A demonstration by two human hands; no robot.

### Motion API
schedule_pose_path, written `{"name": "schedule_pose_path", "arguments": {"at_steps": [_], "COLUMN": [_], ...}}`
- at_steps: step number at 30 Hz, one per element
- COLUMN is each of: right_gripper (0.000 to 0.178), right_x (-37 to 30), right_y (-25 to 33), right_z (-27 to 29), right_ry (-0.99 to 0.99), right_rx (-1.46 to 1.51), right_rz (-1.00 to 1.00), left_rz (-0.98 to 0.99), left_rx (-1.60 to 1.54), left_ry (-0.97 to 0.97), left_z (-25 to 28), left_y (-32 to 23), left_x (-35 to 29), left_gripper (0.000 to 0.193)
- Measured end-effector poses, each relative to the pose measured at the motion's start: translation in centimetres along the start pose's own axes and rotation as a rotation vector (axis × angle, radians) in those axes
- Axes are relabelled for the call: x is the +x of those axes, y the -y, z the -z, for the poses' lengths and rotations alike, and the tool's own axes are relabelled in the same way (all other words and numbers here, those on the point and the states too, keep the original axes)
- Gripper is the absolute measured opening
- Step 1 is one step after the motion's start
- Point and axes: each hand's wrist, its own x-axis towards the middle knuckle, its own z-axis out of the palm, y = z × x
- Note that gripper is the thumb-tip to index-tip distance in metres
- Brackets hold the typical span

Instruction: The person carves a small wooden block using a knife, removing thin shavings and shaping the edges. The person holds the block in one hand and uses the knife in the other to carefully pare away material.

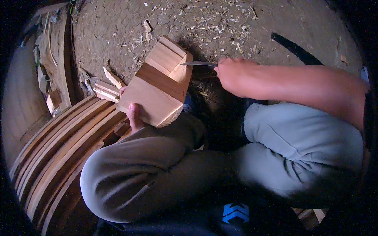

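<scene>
A notched block of pale wood (151,96) is tilted above my left knee. My left hand (134,115) grips its near left corner, the thumb lying on the flat face and the other fingers mostly behind. From the right, my right hand (232,74) is closed around a knife whose handle is hidden in the fist. The thin, slightly curved knife blade (197,63) points left, and its tip meets the block's far right part, beside the stepped notch. Whether the edge bites into the wood cannot be made out.
Long stacked boards (59,157) lie at my left, with split wood offcuts (105,89) at their far end. Wood chips (201,27) litter the earthen floor (106,27). A dark curved strip (295,49) lies beyond my right forearm. My bent knees flank a dark gap.
</scene>
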Motion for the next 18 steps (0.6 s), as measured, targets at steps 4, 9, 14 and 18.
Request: {"name": "schedule_pose_path", "arguments": {"at_steps": [4, 9, 14, 18], "right_gripper": [0.033, 0.027, 0.026, 0.031], "right_x": [0.1, 3.6, 5.5, 5.1], "right_y": [0.7, 1.4, 1.4, 0.3], "right_z": [-0.2, 0.9, 2.5, 1.7], "right_ry": [-0.042, 0.074, 0.229, 0.155], "right_rx": [0.098, -0.245, -0.699, -0.589], "right_rz": [-0.093, 0.119, 0.581, 0.451], "left_rz": [-0.003, -0.016, -0.065, -0.13], "left_rx": [0.01, 0.033, 0.075, 0.093], "left_ry": [0.006, 0.003, 0.011, 0.059], "left_z": [0.1, 0.6, 1.8, 2.3], "left_y": [0.3, 0.9, 1.7, 4.2], "left_x": [0.0, -0.1, 0.2, 0.8], "left_gripper": [0.082, 0.082, 0.082, 0.082]}}
